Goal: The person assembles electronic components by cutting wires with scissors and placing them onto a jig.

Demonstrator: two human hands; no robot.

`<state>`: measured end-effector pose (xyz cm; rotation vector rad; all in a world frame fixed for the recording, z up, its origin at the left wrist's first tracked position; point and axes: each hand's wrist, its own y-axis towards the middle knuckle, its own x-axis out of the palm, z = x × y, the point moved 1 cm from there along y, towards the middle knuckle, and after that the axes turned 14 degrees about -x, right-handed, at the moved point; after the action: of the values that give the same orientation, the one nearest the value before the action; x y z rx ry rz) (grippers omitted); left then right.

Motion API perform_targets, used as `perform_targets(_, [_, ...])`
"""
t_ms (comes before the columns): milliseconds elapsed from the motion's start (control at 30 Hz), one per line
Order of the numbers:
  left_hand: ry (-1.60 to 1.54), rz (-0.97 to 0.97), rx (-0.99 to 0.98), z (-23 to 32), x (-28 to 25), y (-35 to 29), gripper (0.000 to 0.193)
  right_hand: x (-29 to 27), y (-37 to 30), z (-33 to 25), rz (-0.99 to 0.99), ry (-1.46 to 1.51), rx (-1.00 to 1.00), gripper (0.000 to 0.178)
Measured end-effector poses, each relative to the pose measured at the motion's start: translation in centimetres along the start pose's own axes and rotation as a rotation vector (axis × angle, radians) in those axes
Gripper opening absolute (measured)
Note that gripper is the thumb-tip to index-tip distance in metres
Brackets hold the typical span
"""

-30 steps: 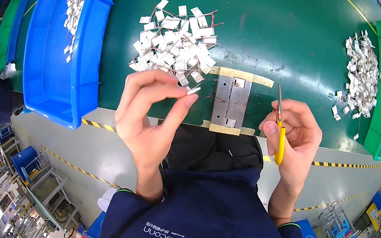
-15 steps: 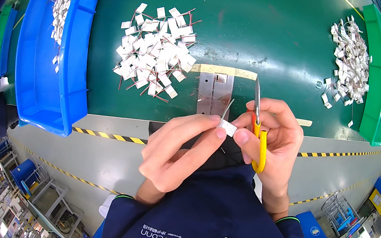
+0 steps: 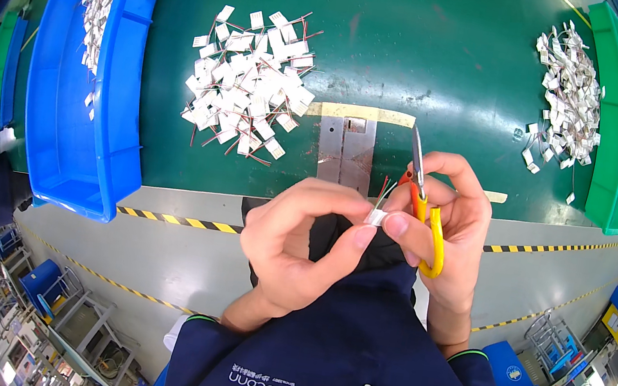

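- Since a second ago: left hand (image 3: 302,243) drawn back from beside the white heap to the body edge of the bench (image 3: 452,71), now meeting the right hand (image 3: 442,227) just below the grey metal plate (image 3: 344,154).
- Far left of the plate: blue bin (image 3: 66,119) with a strip of small white pieces along its upper part.
- Left of the plate, close by: loose heap of white tagged pieces (image 3: 249,82) with thin red and dark wires, spread on the green mat.
- Below the plate, slightly right: small white piece (image 3: 377,217) pinched between left thumb and fingertips, left hand curled tight around that grip; thin red and green wires standing up from it toward the blades.
- Right of the plate: right hand closed through the yellow loops of the scissors (image 3: 421,209), blade tips pointing up; thumb also touching the white piece. By the look of it, piece now presented for trimming.
- Far right of the plate: second pile of white pieces (image 3: 571,96) against the green bin (image 3: 615,125).
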<state>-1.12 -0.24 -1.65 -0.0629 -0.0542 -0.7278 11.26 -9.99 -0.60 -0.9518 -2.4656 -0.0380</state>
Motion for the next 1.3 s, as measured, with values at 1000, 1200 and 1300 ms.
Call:
perform_targets(1000, [-0.506, 0.151, -0.319, -0.9, 2.5, -0.3, 0.007, 0.6, -0.7, 0.2, -0.001, -0.375, -0.208, 0.049])
perform_targets(1200, [-0.473, 0.143, -0.295, -0.8, 2.4, -0.3, 0.007, 0.6, -0.8, -0.3, -0.041, -0.469, -0.22, 0.054])
perform_targets(1300, [-0.454, 0.141, -0.289, -0.8, 2.3, -0.2, 0.007, 0.6, -0.8, -0.4, -0.053, -0.496, -0.206, 0.054])
